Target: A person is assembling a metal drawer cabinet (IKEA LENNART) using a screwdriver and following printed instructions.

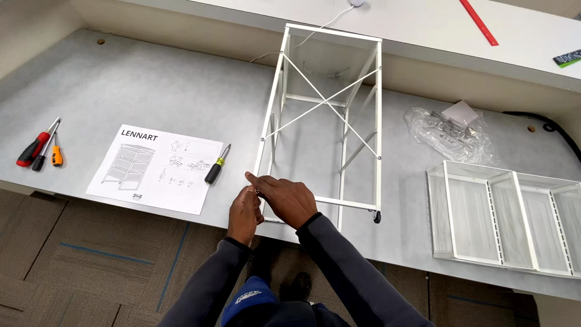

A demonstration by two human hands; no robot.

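Both hands met at the near left corner of the white metal frame point(327, 115), which lay on its side on the grey table point(121, 85). Left hand point(244, 213) was closed narrowly, its fingertips pinched on something very small at the foot of the frame's leg. Right hand point(289, 198) lay over the same corner, fingers curled around the thin bar to keep it steady. I judged that a small part was being fitted or turned there by hand. To do it well, the frame should not rock, the small part should go in straight, and the fingers should turn it gently before any tool is used.

A black and yellow screwdriver point(216, 165) rested on the instruction sheet point(154, 169), just left of the hands. More screwdrivers point(39, 149) lay well apart at the far left. A clear bag of fittings point(445, 130) and white wire baskets point(508, 212) were on the right.

The part between the fingers was hidden, so I could not tell what it was. One black caster point(377, 216) showed at the other near corner. The baskets were cut off by the picture's edge.
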